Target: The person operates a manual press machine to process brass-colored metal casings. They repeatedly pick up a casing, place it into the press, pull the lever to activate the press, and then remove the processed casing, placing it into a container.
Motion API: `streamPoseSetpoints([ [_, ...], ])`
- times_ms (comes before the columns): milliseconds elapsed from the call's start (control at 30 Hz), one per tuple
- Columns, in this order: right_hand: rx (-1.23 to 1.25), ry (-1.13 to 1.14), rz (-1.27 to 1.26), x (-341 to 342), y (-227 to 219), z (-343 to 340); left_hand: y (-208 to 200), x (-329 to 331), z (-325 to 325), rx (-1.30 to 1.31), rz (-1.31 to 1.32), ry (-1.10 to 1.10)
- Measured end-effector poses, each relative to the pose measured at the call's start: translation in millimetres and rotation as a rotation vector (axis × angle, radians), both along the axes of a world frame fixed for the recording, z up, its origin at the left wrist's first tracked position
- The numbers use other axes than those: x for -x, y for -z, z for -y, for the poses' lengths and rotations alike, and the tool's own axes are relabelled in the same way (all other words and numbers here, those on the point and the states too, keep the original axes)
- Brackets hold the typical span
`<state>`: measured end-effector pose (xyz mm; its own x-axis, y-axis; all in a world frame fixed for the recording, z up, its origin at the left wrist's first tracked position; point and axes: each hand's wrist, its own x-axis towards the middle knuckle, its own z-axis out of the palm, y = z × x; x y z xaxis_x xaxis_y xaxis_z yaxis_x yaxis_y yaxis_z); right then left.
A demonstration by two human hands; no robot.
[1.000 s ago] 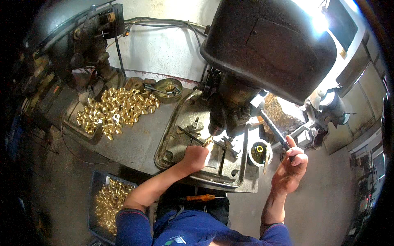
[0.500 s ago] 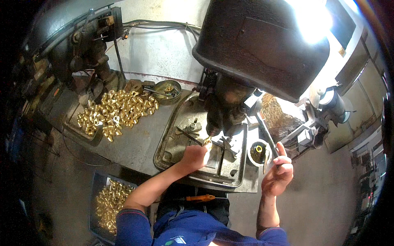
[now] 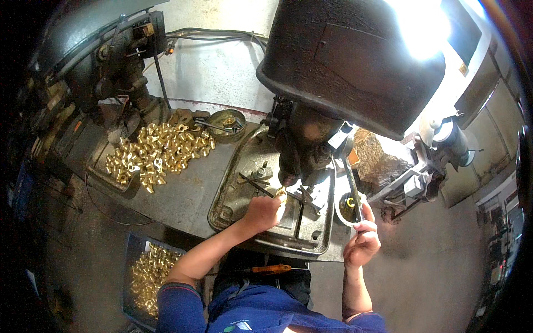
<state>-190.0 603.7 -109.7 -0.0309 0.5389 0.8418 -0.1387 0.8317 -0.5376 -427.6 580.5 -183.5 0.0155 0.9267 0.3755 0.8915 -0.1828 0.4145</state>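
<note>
My left hand (image 3: 264, 213) is closed, pinching a small brass fitting (image 3: 281, 196) just below the dark spindle (image 3: 288, 166) of a drill press. The fitting sits over the press's metal table (image 3: 226, 191), beside a clamp-like fixture (image 3: 313, 201); its lower part is hidden by my fingers. With fingers curled round its lower end, my right hand (image 3: 362, 244) grips the long feed lever (image 3: 354, 186) of the press. Behind the lever stands a small round cup (image 3: 345, 216) with something yellow in it, partly covered.
The press's big dark housing (image 3: 355, 66) overhangs the table. On the bench to the left lies a heap of brass fittings (image 3: 161, 155), near a round tin (image 3: 226, 125) of tools. A bin (image 3: 127, 272) of fittings is below. An orange-handled tool (image 3: 271, 270) lies by my waist.
My right hand has moved left with the feed lever, which has swung closer to the cup. My left hand and the fitting stay in place.
</note>
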Motion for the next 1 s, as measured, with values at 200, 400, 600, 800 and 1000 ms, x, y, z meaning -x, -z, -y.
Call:
streamPoseSetpoints([
  [200, 0.015, 0.024, 0.018, 0.4, 11.8, -1.3, -4.3, 0.6, 0.4, 0.01, 0.028, 0.014],
  [400, 0.029, 0.065, 0.062, -3.0, 29.2, -6.4, -6.1, 2.2, 0.4, 0.047, 0.033, 0.017],
  [600, 0.04, 0.034, 0.15, -6.9, 44.0, -11.4, -8.9, 4.2, 0.1, 0.036, 0.005, 0.036],
  [800, 0.029, 0.095, 0.211, -5.6, 53.1, -16.6, -10.1, 4.5, 1.6, 0.023, 0.016, 0.036],
  [1000, 0.129, 0.019, 0.241, -11.2, 47.1, -14.7, -5.1, 5.3, 2.2, 0.032, -0.009, 0.031],
])
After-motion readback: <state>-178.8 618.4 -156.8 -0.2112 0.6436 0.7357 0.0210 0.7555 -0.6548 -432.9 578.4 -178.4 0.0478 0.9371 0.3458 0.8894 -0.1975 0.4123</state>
